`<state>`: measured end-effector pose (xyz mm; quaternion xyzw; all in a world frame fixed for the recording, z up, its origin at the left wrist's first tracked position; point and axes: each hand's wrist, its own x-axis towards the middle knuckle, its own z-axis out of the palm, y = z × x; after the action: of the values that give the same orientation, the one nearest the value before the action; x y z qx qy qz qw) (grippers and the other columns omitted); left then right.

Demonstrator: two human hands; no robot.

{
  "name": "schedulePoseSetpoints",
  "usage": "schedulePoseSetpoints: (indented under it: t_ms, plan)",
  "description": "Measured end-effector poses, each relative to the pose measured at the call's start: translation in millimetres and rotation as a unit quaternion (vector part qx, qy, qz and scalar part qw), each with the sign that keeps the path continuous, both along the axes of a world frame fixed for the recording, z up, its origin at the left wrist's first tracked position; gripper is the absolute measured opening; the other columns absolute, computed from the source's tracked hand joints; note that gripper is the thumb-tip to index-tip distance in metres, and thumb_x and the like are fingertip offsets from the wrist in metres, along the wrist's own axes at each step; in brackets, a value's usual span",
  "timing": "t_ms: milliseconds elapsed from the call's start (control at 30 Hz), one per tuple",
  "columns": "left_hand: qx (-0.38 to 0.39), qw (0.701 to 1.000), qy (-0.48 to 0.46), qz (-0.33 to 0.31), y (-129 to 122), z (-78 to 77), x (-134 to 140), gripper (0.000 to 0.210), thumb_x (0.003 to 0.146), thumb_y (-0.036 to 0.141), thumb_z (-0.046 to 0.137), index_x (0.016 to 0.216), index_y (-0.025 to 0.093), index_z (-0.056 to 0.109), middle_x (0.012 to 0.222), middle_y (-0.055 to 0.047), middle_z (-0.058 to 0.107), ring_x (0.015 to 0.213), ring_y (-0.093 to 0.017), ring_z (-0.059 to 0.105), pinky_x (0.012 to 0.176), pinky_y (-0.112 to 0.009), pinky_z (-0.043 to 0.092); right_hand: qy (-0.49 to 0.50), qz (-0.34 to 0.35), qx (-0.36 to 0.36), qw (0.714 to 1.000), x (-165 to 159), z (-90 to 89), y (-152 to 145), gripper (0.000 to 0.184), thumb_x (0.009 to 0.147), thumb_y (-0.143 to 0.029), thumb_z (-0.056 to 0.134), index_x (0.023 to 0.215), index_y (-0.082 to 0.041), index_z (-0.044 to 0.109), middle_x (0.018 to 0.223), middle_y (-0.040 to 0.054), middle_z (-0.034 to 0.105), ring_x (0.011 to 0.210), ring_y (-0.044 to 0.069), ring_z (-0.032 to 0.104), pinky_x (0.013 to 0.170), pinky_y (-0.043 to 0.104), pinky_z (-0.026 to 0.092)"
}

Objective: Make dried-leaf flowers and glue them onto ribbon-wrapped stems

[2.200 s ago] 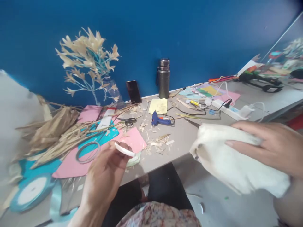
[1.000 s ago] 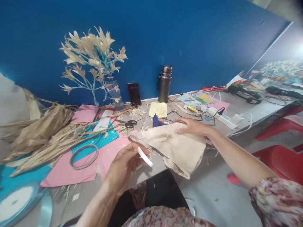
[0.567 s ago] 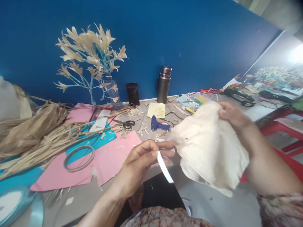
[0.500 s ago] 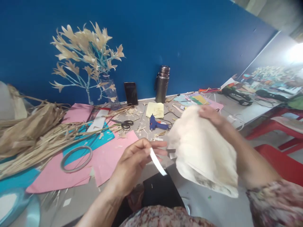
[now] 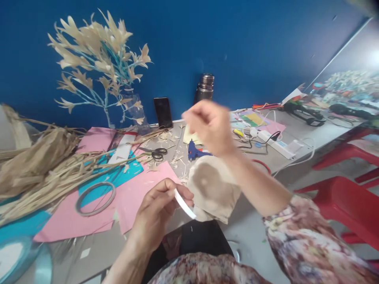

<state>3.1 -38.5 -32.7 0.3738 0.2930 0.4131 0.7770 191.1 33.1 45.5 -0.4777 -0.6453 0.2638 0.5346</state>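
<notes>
My left hand pinches a short white strip between thumb and fingers, low in front of me. Just to its right, a cream cloth piece, shaped like a bag or hat, lies at the table's front edge with a darker hollow facing up. The left fingertips are close to its edge; whether they touch it I cannot tell. My right hand is raised above the cloth, blurred, its fingers curled together; what they hold, if anything, is hidden. Behind the cloth rests a blue glue gun, partly covered by my right hand.
Black scissors, a tape roll, pink sheets and dried fibre strands spread to the left. Behind stand artificial flowers, a phone and a metal flask. A power strip and red stools are at right.
My right hand has let go of the cream cloth, which now lies lower and further left, and has risen to the left. My left hand has shifted slightly left with the white strip.
</notes>
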Motion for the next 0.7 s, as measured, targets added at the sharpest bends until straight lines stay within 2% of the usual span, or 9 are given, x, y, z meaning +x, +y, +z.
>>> schedulePoseSetpoints:
  t_ms: [100, 167, 233, 300, 433, 500, 567, 633, 700]
  plan:
    - [0.006, 0.999, 0.018, 0.027, 3, 1.6, -5, 0.02, 0.083, 0.028, 0.068, 0.07, 0.017, 0.058, 0.072, -0.005, 0.07, 0.062, -0.015, 0.06, 0.061, -0.027, 0.05, -0.021, 0.035, -0.025, 0.999, -42, -63.9, 28, 0.025, 0.089, -0.038, 0.059, 0.073, -0.019, 0.06, 0.064, -0.0027, 0.055, 0.063, 0.011, 0.05, 0.059, 0.023, 0.038]
    - [0.003, 0.997, 0.041, 0.058, 10, 2.5, -12, 0.02, 0.081, 0.027, 0.069, 0.069, 0.016, 0.058, 0.069, -0.002, 0.066, 0.058, -0.013, 0.057, 0.058, -0.024, 0.048, -0.033, 0.058, -0.047, 0.997, -53, -104.2, 40, 0.02, 0.086, -0.034, 0.062, 0.071, -0.019, 0.062, 0.06, -0.0031, 0.055, 0.059, 0.012, 0.048, 0.058, 0.024, 0.037]
    - [-0.003, 0.994, 0.064, 0.09, 21, 2.9, -19, 0.019, 0.079, 0.026, 0.071, 0.069, 0.016, 0.058, 0.066, 0.0, 0.063, 0.054, -0.011, 0.056, 0.055, -0.022, 0.046, -0.006, 0.087, -0.04, 0.995, -55, -127.1, 47, 0.018, 0.085, -0.036, 0.063, 0.077, -0.019, 0.066, 0.063, -0.0027, 0.058, 0.06, 0.012, 0.05, 0.058, 0.024, 0.038]
    - [0.001, 0.989, 0.093, 0.115, 34, 3.5, -25, 0.018, 0.076, 0.025, 0.072, 0.069, 0.017, 0.058, 0.063, 0.001, 0.06, 0.054, -0.011, 0.056, 0.054, -0.021, 0.045, 0.048, 0.104, -0.055, 0.992, -50, -133.0, 51, 0.025, 0.085, -0.042, 0.064, 0.075, -0.019, 0.065, 0.058, -0.0034, 0.056, 0.056, 0.012, 0.049, 0.055, 0.024, 0.037]
    - [0.048, 0.976, 0.158, 0.143, 64, 5.0, -33, 0.016, 0.073, 0.023, 0.071, 0.068, 0.017, 0.058, 0.061, 0.0, 0.061, 0.058, -0.013, 0.06, 0.055, -0.021, 0.045, 0.14, 0.177, -0.116, 0.967, -43, -124.2, 50, 0.043, 0.089, -0.057, 0.058, 0.073, -0.018, 0.067, 0.053, -0.0025, 0.055, 0.048, 0.01, 0.045, 0.049, 0.024, 0.033]
    - [0.067, 0.975, 0.159, 0.143, 74, 5.3, -33, 0.015, 0.073, 0.023, 0.07, 0.068, 0.017, 0.057, 0.061, 0.0, 0.062, 0.058, -0.014, 0.061, 0.055, -0.022, 0.046, 0.16, 0.194, -0.13, 0.959, -43, -121.2, 48, 0.05, 0.089, -0.063, 0.055, 0.073, -0.018, 0.069, 0.053, -0.0012, 0.057, 0.046, 0.01, 0.043, 0.046, 0.024, 0.03]
    - [0.078, 0.984, 0.129, 0.099, 75, 5.5, -27, 0.016, 0.075, 0.025, 0.069, 0.068, 0.017, 0.057, 0.065, -0.003, 0.066, 0.06, -0.015, 0.063, 0.061, -0.026, 0.049, 0.173, 0.18, -0.128, 0.96, -46, -121.2, 49, 0.053, 0.088, -0.066, 0.054, 0.071, -0.018, 0.069, 0.053, -0.0005, 0.057, 0.045, 0.01, 0.042, 0.046, 0.025, 0.03]
    - [0.091, 0.991, 0.102, 0.013, 67, 5.6, -18, 0.017, 0.079, 0.028, 0.067, 0.071, 0.018, 0.057, 0.077, -0.007, 0.071, 0.068, -0.018, 0.066, 0.069, -0.031, 0.051, 0.177, 0.158, -0.119, 0.964, -50, -124.0, 55, 0.054, 0.087, -0.067, 0.054, 0.069, -0.018, 0.068, 0.052, -0.0004, 0.057, 0.046, 0.01, 0.044, 0.047, 0.025, 0.032]
    - [0.116, 0.983, 0.125, -0.071, 56, 4.6, -8, 0.018, 0.083, 0.03, 0.065, 0.073, 0.018, 0.056, 0.091, -0.01, 0.074, 0.077, -0.021, 0.067, 0.073, -0.034, 0.05, 0.164, 0.147, -0.109, 0.969, -51, -128.6, 64, 0.054, 0.088, -0.066, 0.054, 0.069, -0.018, 0.068, 0.052, -0.0007, 0.057, 0.046, 0.011, 0.044, 0.049, 0.025, 0.034]
